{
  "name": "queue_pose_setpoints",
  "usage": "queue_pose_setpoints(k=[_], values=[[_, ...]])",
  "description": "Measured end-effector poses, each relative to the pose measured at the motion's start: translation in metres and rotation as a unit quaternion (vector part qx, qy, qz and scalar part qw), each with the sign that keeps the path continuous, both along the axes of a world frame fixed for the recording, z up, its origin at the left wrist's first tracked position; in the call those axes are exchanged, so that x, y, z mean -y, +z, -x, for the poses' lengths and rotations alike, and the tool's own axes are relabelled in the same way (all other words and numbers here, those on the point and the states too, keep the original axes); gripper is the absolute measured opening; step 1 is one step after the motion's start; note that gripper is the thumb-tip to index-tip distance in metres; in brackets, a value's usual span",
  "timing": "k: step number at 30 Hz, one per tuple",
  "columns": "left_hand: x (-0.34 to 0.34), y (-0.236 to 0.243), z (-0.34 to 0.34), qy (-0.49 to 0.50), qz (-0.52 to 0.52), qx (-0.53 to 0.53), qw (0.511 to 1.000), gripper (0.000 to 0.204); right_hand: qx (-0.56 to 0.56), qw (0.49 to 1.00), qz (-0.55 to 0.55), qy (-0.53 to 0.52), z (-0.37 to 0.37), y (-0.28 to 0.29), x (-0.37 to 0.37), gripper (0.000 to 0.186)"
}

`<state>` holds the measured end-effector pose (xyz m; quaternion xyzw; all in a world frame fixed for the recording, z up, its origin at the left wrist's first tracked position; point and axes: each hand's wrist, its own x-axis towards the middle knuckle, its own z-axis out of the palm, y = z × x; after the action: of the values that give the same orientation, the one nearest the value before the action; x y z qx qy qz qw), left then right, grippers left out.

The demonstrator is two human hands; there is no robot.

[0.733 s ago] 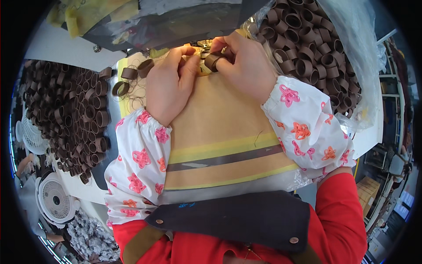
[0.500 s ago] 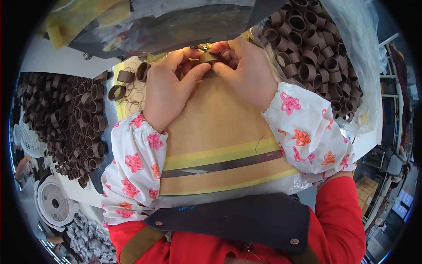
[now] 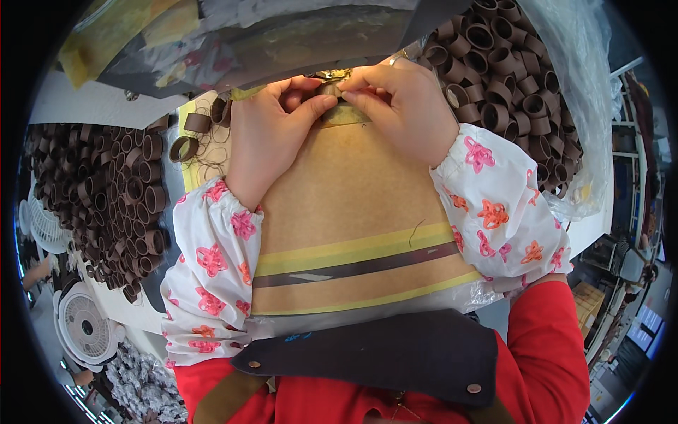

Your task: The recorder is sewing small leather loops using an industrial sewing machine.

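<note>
A small brown ring of band material (image 3: 329,90) sits under the lit metal parts of a machine (image 3: 332,73) at the top middle. My left hand (image 3: 272,131) is closed, with thumb and forefinger at the ring's left side. From the other side, my right hand (image 3: 402,102) pinches at its right edge. Fingers cover much of the ring. Left of my left hand lie a few more brown rings (image 3: 185,148) among loose, curled threads (image 3: 210,157).
Large heaps of brown rings lie at the left (image 3: 113,191) and, in a clear plastic bag (image 3: 590,141), at the right. The machine's dark body (image 3: 282,42) overhangs my hands. A tan, yellow-taped work surface (image 3: 339,191) spreads below them. A white fan (image 3: 86,325) stands lower left.
My right hand has shifted a little to the right, and its thumb has drawn away from the left thumb. Less of the ring shows between the fingers. My left hand moved slightly left.
</note>
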<state>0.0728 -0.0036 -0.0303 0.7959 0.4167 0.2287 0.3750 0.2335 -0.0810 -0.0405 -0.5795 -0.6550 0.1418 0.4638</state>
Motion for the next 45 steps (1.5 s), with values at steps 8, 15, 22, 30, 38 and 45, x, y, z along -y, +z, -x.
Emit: queue_pose_setpoints(k=[8, 15, 22, 30, 38, 45], values=[[0.0, -0.001, -0.004, 0.038, 0.019, -0.014, 0.999, 0.034, 0.06, 0.998, -0.023, -0.007, 0.0, -0.002, -0.006, 0.007], [0.002, 0.003, -0.008, 0.036, 0.025, -0.027, 0.999, 0.03, 0.112, 0.993, -0.018, -0.027, 0.0, -0.003, -0.004, 0.01], [-0.002, 0.001, -0.004, 0.023, 0.026, -0.038, 0.999, 0.024, 0.162, 0.985, -0.003, -0.055, 0.003, 0.001, -0.003, 0.01], [-0.008, -0.008, 0.0, 0.019, 0.02, -0.01, 1.0, 0.022, 0.191, 0.98, 0.003, -0.056, 0.006, 0.004, -0.005, 0.01], [-0.008, -0.012, -0.001, 0.011, 0.018, 0.0, 1.0, 0.02, 0.169, 0.984, -0.011, -0.05, 0.004, -0.001, -0.006, 0.007], [0.0, -0.004, -0.006, 0.001, -0.043, -0.016, 0.999, 0.021, 0.135, 0.988, -0.043, -0.052, 0.002, -0.005, -0.003, 0.008]])
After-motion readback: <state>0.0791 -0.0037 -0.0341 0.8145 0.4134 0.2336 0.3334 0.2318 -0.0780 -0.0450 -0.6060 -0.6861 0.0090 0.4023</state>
